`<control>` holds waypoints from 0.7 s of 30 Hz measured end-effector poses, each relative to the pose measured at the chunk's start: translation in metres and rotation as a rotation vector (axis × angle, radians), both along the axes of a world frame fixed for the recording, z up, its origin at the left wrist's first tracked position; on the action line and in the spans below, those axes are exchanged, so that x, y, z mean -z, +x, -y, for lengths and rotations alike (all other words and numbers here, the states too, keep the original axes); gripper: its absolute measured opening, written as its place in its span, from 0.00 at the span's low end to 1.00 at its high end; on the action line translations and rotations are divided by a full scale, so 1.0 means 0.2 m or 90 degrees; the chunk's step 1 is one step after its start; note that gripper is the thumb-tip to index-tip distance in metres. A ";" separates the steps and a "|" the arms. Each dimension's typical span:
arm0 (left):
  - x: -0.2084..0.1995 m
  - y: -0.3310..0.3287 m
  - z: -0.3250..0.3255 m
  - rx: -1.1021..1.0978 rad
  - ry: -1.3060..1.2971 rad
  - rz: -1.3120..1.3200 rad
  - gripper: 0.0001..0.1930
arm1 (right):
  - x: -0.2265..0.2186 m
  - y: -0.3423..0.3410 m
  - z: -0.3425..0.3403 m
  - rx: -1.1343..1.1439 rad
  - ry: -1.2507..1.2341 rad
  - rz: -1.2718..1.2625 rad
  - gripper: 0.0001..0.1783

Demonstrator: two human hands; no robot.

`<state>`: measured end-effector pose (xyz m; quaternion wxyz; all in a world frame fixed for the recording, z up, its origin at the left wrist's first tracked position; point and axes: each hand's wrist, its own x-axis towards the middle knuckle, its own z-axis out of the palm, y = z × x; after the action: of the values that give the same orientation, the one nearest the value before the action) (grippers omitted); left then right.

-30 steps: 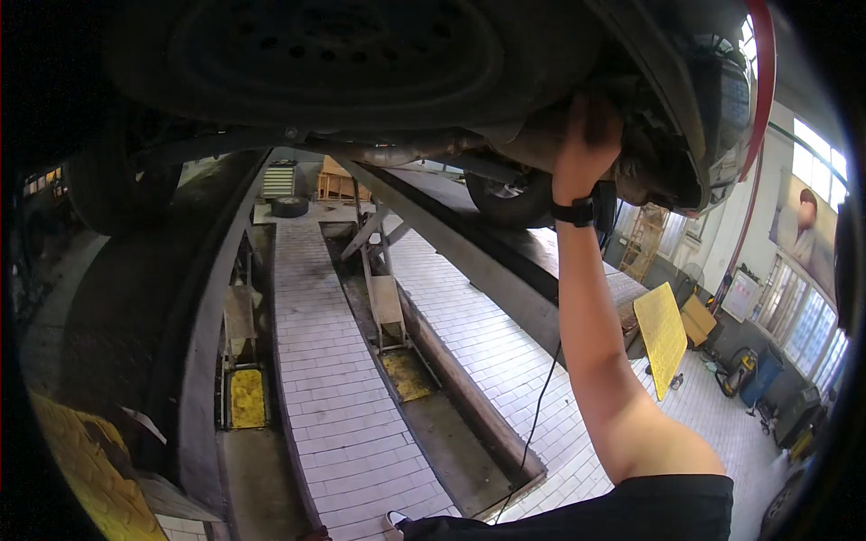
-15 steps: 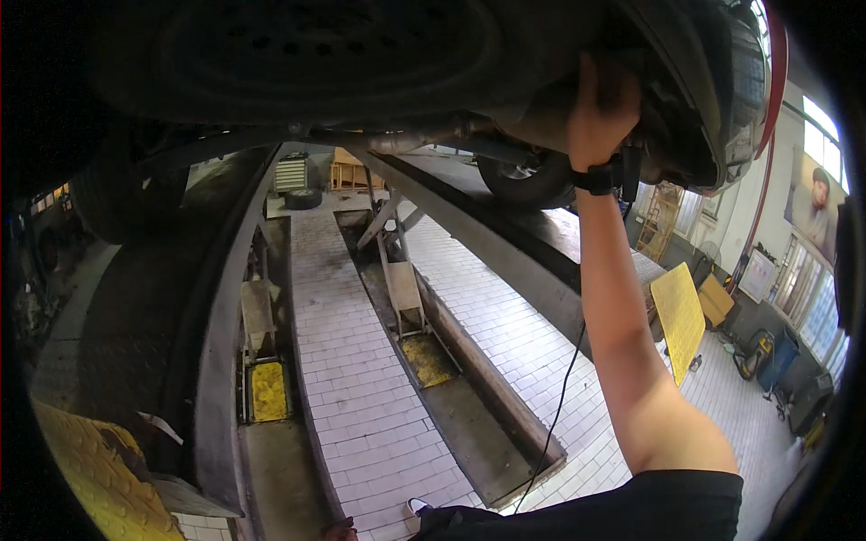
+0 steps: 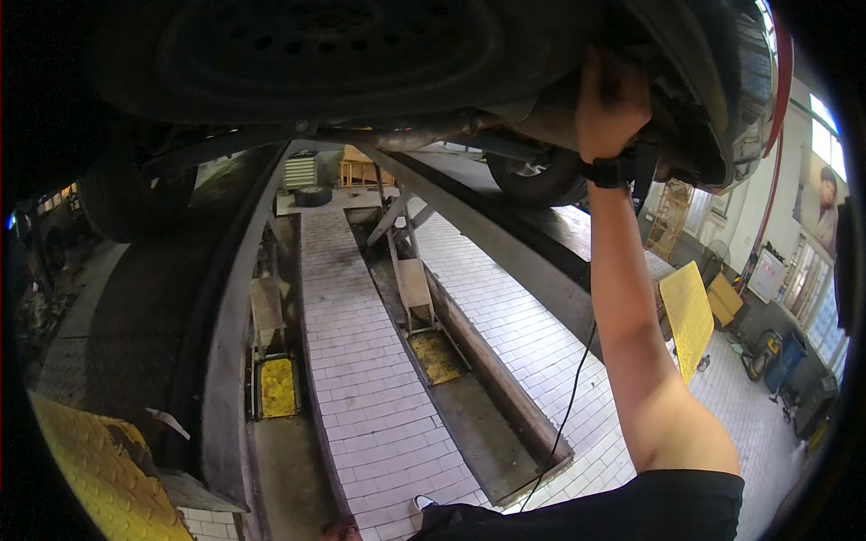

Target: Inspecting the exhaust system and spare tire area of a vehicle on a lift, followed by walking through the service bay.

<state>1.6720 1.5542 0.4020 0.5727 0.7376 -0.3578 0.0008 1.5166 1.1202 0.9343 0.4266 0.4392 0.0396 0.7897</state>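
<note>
My right hand (image 3: 613, 113) is raised to the underside of a lifted car, close to the inner side of its bumper (image 3: 753, 99). Its fingers are curled up in the shadow, and whatever they grip is too dark to make out. A black watch-like band (image 3: 609, 172) circles that wrist. Above and to the left spreads a dark round spare-wheel well (image 3: 334, 81). Only a sliver of my left hand (image 3: 340, 530) shows at the lower edge, low beside my body; its fingers are not clear.
Two lift ramps (image 3: 487, 212) carry the car's wheels (image 3: 537, 180). Recessed floor pits (image 3: 478, 424) with yellow plates (image 3: 278, 388) lie between them. A thin black cable (image 3: 564, 415) hangs beside my right arm. At right stand a yellow ramp flap (image 3: 687, 316) and a blue bin (image 3: 787, 361).
The view has shifted slightly, so the surroundings sit a little farther right. My right hand remains up at the car's underside, with its fingers still curled.
</note>
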 end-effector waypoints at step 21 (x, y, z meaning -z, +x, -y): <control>-0.02 -0.05 -0.02 -0.012 -0.012 -0.018 0.11 | -0.12 -0.23 0.19 0.282 0.058 0.157 0.08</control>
<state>1.6623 1.5574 0.4064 0.5849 0.7351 -0.3428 -0.0012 1.4709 1.0827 0.9578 0.5708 0.3563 -0.1453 0.7254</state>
